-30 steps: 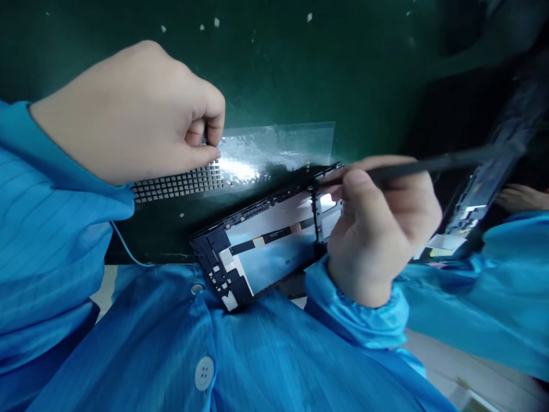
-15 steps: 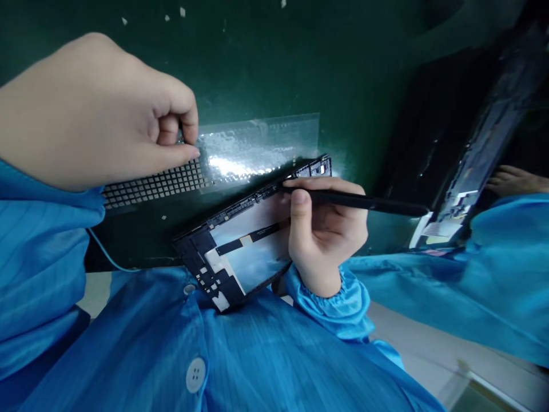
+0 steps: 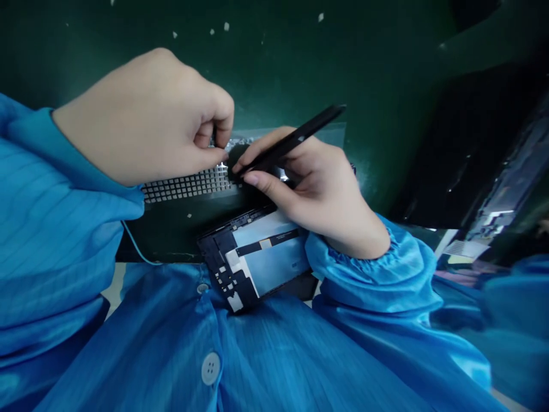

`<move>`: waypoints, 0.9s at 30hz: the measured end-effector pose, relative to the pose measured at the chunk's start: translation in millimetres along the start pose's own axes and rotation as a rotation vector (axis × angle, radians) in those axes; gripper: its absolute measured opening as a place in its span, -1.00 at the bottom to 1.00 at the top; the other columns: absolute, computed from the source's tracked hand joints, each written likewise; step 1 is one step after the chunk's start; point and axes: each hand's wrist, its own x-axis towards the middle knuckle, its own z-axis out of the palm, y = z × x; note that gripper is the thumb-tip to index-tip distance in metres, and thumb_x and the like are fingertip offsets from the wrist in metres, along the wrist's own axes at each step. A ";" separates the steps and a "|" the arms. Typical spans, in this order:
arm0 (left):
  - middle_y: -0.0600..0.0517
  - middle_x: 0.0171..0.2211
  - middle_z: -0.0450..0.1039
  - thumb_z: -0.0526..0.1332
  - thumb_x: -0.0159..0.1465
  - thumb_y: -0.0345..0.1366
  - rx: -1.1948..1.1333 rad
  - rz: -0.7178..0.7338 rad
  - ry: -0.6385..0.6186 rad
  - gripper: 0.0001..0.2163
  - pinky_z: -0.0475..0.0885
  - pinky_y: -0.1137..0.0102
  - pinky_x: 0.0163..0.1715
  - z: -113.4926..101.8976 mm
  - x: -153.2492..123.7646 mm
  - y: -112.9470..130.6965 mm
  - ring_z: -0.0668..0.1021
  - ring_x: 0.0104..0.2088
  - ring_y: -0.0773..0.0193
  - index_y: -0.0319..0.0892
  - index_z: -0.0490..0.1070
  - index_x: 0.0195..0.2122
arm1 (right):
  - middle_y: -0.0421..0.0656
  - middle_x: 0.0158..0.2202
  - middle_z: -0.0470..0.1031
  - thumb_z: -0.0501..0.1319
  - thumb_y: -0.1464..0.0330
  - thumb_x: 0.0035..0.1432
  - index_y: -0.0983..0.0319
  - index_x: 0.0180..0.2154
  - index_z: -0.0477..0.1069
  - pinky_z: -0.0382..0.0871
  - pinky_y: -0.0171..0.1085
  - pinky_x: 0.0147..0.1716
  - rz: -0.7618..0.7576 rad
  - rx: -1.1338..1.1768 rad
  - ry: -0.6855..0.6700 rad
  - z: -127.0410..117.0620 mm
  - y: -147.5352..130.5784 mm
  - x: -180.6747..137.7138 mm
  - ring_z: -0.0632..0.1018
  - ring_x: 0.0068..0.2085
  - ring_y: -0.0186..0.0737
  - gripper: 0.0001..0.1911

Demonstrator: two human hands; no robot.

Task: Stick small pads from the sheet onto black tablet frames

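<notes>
My left hand (image 3: 158,120) is closed in a pinch on a clear sheet of small square pads (image 3: 184,187), where the grid of grey squares meets the bare film. Black tweezers (image 3: 295,139) are gripped in my right hand (image 3: 321,177), their tips down at the edge of the grid, close to my left fingertips. What lies between the tips is too small to make out. Below both hands, an opened phone-like device (image 3: 274,260) with a pale blue-grey inner face rests tilted at the table edge against my smock. My right hand and sleeve cover its far right part.
Several tiny white scraps (image 3: 226,26) lie scattered over the dark green table (image 3: 274,68). At the right are a large black item (image 3: 454,154) and a strip of device parts (image 3: 506,189). A co-worker's blue sleeve (image 3: 514,309) shows at the right edge.
My right hand has moved left and up from the device to the sheet, and the tweezers have swung to point down-left. My left hand keeps its pinch. The whole view has shifted.
</notes>
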 end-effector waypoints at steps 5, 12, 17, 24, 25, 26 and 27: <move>0.21 -0.39 0.46 0.33 0.36 -0.21 0.012 0.024 0.025 -0.86 0.64 -0.09 0.11 1.6 2.5 -1.2 0.76 -0.17 0.04 -0.14 0.64 -0.19 | -0.17 -0.04 0.74 0.41 0.29 0.43 0.09 -0.04 0.60 0.72 -0.10 0.12 0.013 0.023 0.034 4.1 -0.7 -2.7 0.75 0.00 -0.11 -0.89; 0.14 -0.42 0.39 -0.23 0.46 0.26 -0.115 0.179 0.146 -0.24 0.58 -0.05 0.17 11.1 -5.8 -11.8 0.75 -0.13 0.12 -0.21 0.62 -0.23 | -0.19 -0.14 0.73 0.48 0.26 0.38 0.13 -0.11 0.63 0.75 -0.12 -0.04 0.055 0.187 0.116 -2.2 -2.7 -8.3 0.76 -0.12 -0.15 -0.87; 0.15 -0.44 0.33 -0.24 0.33 0.48 -0.126 0.188 0.157 -0.10 0.58 0.00 0.16 11.3 -4.8 -12.7 0.76 -0.09 0.10 -0.24 0.62 -0.25 | -0.24 -0.24 0.68 0.44 0.35 0.40 0.08 -0.12 0.67 0.68 -0.26 -0.18 0.081 0.186 0.816 12.0 -6.0 -60.7 0.72 -0.23 -0.27 -0.95; 0.17 -0.42 0.42 0.03 0.40 0.34 -0.154 0.183 0.124 -0.30 0.56 -0.17 0.15 18.5 -1.2 -33.7 0.75 -0.15 0.12 -0.24 0.65 -0.10 | -0.21 -0.17 0.71 0.44 0.35 0.40 0.10 -0.05 0.61 0.71 -0.18 -0.11 0.097 0.055 1.006 43.0 6.9 -84.7 0.74 -0.17 -0.22 -0.88; 0.17 -0.41 0.44 0.08 0.40 0.31 -0.168 0.179 0.111 -0.34 0.54 -0.20 0.18 19.9 -1.3 -38.0 0.75 -0.14 0.11 -0.23 0.64 -0.08 | -0.21 -0.16 0.70 0.43 0.36 0.41 0.10 -0.05 0.60 0.71 -0.17 -0.11 0.107 0.045 1.005 44.1 8.2 -83.6 0.75 -0.14 -0.21 -0.88; 0.16 -0.39 0.46 0.13 0.40 0.30 -0.183 0.174 0.100 -0.36 0.52 -0.21 0.22 21.4 -1.7 -41.8 0.75 -0.10 0.08 -0.23 0.64 -0.07 | -0.20 -0.15 0.70 0.42 0.36 0.42 0.09 -0.05 0.60 0.72 -0.16 -0.10 0.115 0.042 0.999 44.5 9.3 -82.8 0.75 -0.13 -0.20 -0.89; 0.14 -0.37 0.47 0.16 0.39 0.30 -0.198 0.169 0.085 -0.37 0.50 -0.22 0.26 22.9 -2.3 -45.0 0.74 -0.05 0.04 -0.23 0.64 -0.05 | -0.20 -0.14 0.70 0.41 0.36 0.43 0.09 -0.04 0.59 0.72 -0.15 -0.09 0.122 0.043 0.995 44.5 10.4 -82.8 0.75 -0.12 -0.19 -0.89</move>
